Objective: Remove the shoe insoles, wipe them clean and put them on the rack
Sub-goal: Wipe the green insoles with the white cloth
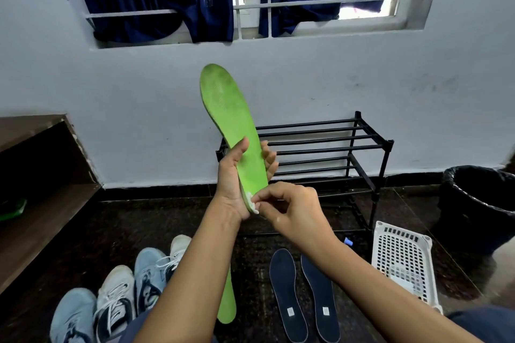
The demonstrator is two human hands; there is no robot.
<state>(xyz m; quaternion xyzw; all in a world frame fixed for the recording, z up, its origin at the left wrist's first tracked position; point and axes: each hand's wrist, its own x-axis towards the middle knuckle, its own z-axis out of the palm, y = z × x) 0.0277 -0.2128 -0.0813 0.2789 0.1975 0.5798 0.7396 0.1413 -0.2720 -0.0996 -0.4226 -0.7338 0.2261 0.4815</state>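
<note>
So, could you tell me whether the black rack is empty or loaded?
Empty where visible: the rack shows bare bars; the held green insole hides its left end.

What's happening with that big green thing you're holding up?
A person is cleaning shoe insoles. The left hand holds a green insole upright, and the right hand pinches a small white wipe against its lower end. A second green insole and two dark blue insoles lie on the floor beside a row of sneakers. No insole shows on the black rack.
</note>
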